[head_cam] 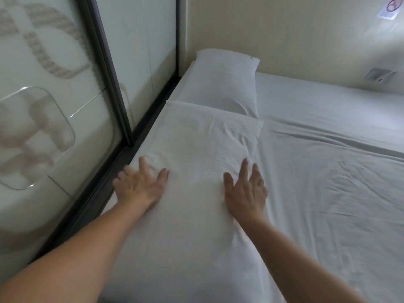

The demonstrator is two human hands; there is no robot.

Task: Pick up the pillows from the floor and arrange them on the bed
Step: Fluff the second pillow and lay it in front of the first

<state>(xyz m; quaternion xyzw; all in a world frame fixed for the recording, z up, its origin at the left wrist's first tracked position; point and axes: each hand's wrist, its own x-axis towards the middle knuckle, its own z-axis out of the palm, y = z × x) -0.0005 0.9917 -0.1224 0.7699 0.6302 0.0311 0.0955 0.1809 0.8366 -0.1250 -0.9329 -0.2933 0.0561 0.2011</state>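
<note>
Two white pillows lie end to end along the left side of the bed (328, 171). The far pillow (220, 84) rests in the corner against the wall. The near pillow (203, 149) stretches from it toward me. My left hand (140, 186) lies flat on the near pillow's left edge, fingers spread and blurred. My right hand (246, 191) presses flat on its right side, fingers spread. Neither hand holds anything.
A frosted glass partition (54, 106) with a dark frame (113, 84) runs along the bed's left side. A cream wall (295, 36) stands behind the bed, with a small socket plate (379, 75) at the right. The white sheet is creased on the right.
</note>
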